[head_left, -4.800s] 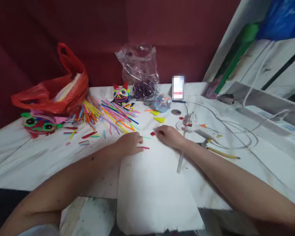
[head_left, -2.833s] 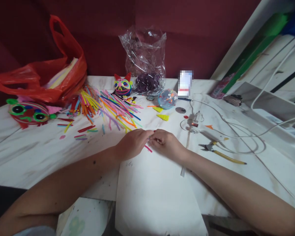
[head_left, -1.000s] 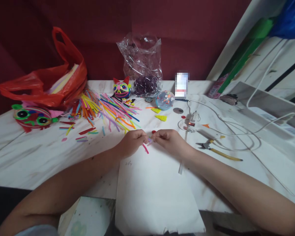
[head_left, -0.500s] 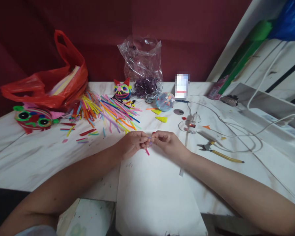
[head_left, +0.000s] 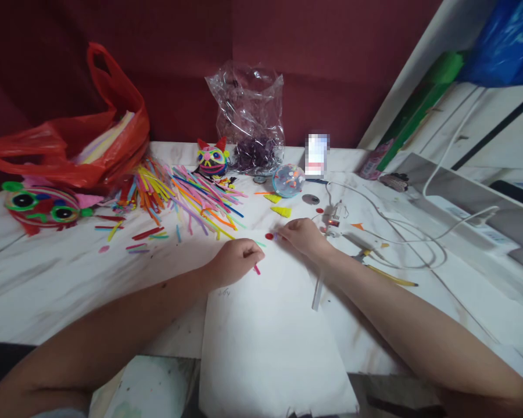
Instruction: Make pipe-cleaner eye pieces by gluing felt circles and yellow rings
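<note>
Your left hand [head_left: 236,262] has its fingers curled in and pressed together over a pink strip [head_left: 257,269]. The strip's short end pokes out below the fingertips onto the white sheet [head_left: 270,331]. Your right hand [head_left: 301,236] lies knuckles-up, its fingertips bunched on the table just beside a small red disc [head_left: 269,236]. A pale purple speck shows at them, but I cannot tell whether they pinch it.

Just right of that hand sits the glue gun [head_left: 333,221], with a small red light showing. Farther out, the pile of strips [head_left: 187,194] lies loose. The cat-face figure [head_left: 212,161] and the big-eyed figure [head_left: 41,206] both look finished. By contrast, the work under your hands seems barely begun: one strip, one disc, and nothing joined that I can see.

Your left palm hides most of the strip. The item at the back is blurred out, and the frame cuts off the sheet's near edge.
</note>
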Demonstrator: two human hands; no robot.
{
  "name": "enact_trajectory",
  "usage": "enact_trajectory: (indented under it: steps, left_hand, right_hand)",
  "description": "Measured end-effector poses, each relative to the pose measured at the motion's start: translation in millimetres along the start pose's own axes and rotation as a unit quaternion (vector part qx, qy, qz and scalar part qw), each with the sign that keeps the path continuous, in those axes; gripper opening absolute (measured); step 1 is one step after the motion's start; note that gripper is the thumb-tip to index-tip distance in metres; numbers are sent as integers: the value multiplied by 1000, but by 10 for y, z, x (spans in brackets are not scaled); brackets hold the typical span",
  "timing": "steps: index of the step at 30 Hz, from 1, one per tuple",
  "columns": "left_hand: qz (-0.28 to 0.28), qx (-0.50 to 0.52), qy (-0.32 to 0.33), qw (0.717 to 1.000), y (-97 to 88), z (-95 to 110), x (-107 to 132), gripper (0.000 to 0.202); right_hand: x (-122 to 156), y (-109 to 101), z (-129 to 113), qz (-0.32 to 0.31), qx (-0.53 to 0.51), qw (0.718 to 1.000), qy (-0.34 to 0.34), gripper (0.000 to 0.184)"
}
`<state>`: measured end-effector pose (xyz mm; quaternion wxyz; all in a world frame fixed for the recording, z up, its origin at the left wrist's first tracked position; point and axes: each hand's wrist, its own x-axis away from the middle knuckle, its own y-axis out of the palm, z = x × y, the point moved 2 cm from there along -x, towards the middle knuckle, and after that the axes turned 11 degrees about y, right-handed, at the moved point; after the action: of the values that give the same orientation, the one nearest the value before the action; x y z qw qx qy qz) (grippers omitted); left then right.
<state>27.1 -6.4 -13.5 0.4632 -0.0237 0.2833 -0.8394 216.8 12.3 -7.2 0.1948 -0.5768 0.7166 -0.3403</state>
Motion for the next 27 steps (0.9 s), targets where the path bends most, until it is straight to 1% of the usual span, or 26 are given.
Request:
enact_trajectory:
  steps: [3, 6, 8, 10, 11, 13, 15, 17, 19, 22, 24, 27]
  left_hand:
    - [-15, -40, 51, 998, 38, -29, 25, 21]
    - [-20, -58, 80, 995, 56, -49, 31, 21]
    - [-24, -69, 96, 993, 63, -51, 30, 20]
    - [-33, -80, 112, 990, 73, -49, 30, 19]
    - [-37, -84, 120, 989, 79, -48, 31, 19]
    - [-45, -85, 132, 987, 91, -51, 33, 19]
    - [-49, -83, 142, 985, 96, -56, 36, 19]
    - [-55, -87, 149, 983, 95, -55, 38, 19]
    - [-63, -96, 155, 981, 87, -46, 39, 19]
    - [-70, -109, 159, 979, 72, -23, 39, 18]
    - [-72, -114, 158, 978, 65, -12, 40, 17]
    - [-79, -121, 163, 976, 65, -9, 43, 17]
  right_hand:
    - [-65, -72, 29, 3, 49, 998, -27, 18]
    - [-40, -117, 43, 9, 70, 995, -68, 11]
    - [-7, -85, 37, 12, 81, 991, -107, 14]
    - [21, -7, 21, 26, 93, 984, -151, 21]
    - [32, 40, 12, 33, 101, 979, -173, 22]
    - [40, 121, 5, 38, 113, 972, -201, 17]
    - [31, 157, 22, 25, 105, 975, -195, 14]
    - [3, 139, 58, 12, 65, 986, -155, 14]
    - [-36, 92, 95, 12, 19, 994, -105, 14]
    - [-92, 21, 118, 13, 2, 998, -55, 14]
    - [-110, -19, 110, 4, 35, 998, -58, 16]
    - [-111, -75, 100, -1, 106, 989, -99, 22]
